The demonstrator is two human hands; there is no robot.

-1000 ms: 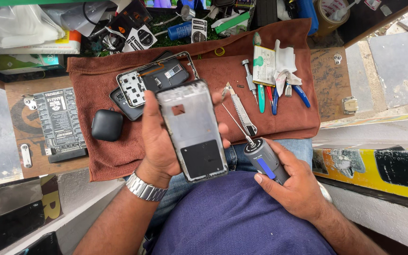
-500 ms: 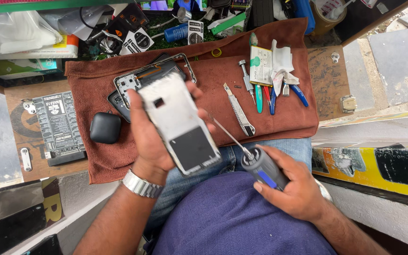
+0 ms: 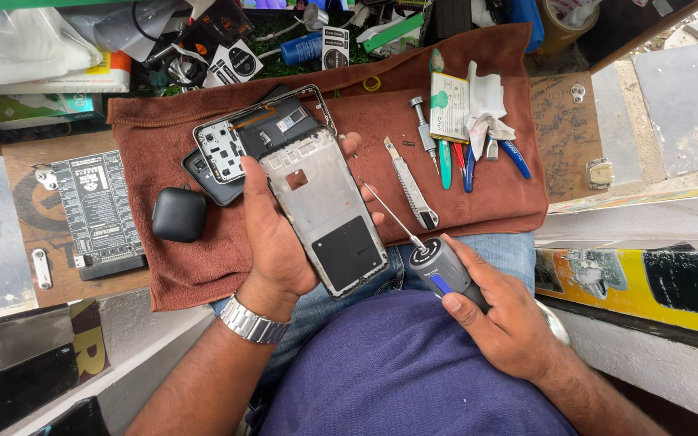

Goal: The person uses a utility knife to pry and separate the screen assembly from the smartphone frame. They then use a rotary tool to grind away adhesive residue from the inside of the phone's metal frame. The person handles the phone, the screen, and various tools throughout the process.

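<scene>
Cloth, a brown towel (image 3: 203,274), covered most of the worktop (image 3: 30,202) and carried nearly everything. On it lay a second opened phone body (image 3: 240,149) with its frame lifted, a small dark rounded case (image 3: 178,215), a utility knife (image 3: 410,192), a flat battery pack (image 3: 449,105) and a cluster of pens and small drivers (image 3: 466,161). A dark printed board (image 3: 97,211) sat left of the cloth.

The left hand (image 3: 272,242) held a bare phone frame (image 3: 322,211) up over the lap, its fingers wrapped round the long edges, thumb on the near side. The right hand (image 3: 498,319) closed round a grey electric screwdriver (image 3: 444,274), forefinger resting on its blue button; the thin bit (image 3: 389,211) angled up toward the frame's right edge, its tip close to that edge, though contact could not be told.

By the look of it, screw work on the frame was in hand. Seating the tip would call for a steady frame and a squarely aligned bit.

Containers: the rounded case was closed, its contents hidden; a cluttered tray (image 3: 228,48) behind the cloth held stickers, cables and a blue cylinder (image 3: 300,48).
</scene>
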